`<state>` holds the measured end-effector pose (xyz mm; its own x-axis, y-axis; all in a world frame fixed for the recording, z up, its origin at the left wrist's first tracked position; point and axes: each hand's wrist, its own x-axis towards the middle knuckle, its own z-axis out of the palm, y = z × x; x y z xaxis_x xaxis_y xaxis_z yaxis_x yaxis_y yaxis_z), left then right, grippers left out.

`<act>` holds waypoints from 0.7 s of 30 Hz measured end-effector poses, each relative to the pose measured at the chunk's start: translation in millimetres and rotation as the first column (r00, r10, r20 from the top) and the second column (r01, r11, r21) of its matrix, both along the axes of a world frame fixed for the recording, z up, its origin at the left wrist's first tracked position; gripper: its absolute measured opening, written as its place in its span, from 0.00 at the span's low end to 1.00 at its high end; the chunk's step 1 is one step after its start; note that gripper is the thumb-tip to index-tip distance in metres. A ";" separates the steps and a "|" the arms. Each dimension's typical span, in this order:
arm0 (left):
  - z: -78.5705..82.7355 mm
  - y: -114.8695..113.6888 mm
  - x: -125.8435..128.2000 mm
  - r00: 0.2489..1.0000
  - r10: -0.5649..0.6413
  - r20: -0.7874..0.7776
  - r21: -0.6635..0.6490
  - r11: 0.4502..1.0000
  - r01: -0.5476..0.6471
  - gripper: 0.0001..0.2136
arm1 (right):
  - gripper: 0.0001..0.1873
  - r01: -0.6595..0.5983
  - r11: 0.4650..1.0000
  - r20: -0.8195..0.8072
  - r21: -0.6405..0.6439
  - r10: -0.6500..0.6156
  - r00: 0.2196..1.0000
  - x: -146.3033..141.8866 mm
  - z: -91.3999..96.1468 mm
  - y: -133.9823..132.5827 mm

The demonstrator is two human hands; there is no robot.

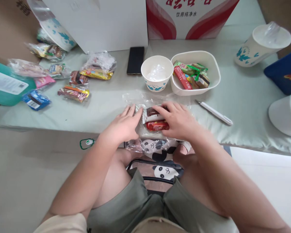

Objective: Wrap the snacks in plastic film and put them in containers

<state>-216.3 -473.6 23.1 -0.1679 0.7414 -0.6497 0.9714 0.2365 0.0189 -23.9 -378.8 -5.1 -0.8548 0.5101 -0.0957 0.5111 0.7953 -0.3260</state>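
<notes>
A clear plastic bag [140, 97] lies flat at the near edge of the pale green sheet [106, 103]. Inside it are a brown-and-white snack packet [152, 114] and a red one [157, 125]. My left hand [124, 124] lies flat on the bag's left part, fingers stretched out. My right hand [178, 119] presses down on the two packets through the plastic, fingers spread and slightly curled.
A white bowl [157, 72] holds clear plastic; a white tub [208, 61] holds wrapped snacks. A phone [135, 60], a white pen [214, 112], bagged snacks [74, 92] at left, cardboard boxes behind, white cups [264, 43] at right. A panda-print bag [160, 161] sits between my knees.
</notes>
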 end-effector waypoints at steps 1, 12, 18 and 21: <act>0.5 0.7 0.1 1.000 0.006 -0.003 -0.011 1.000 -0.006 0.55 | 0.41 0.008 1.000 0.007 -0.007 -0.008 1.000 -0.5 2.8 2.0; -0.4 0.1 5.2 1.000 -0.022 -0.019 -0.011 1.000 0.021 0.52 | 0.33 0.080 0.991 0.031 0.103 -0.084 0.996 -6.6 1.3 -11.5; -1.0 -1.1 4.6 1.000 -0.027 -0.007 0.005 1.000 0.027 0.53 | 0.42 0.031 0.999 0.047 0.019 -0.032 0.998 -1.3 -3.3 -3.3; -0.7 -1.0 4.4 1.000 -0.026 -0.014 -0.002 1.000 0.026 0.52 | 0.39 0.043 0.999 0.043 0.000 -0.043 0.998 -0.7 -1.0 1.2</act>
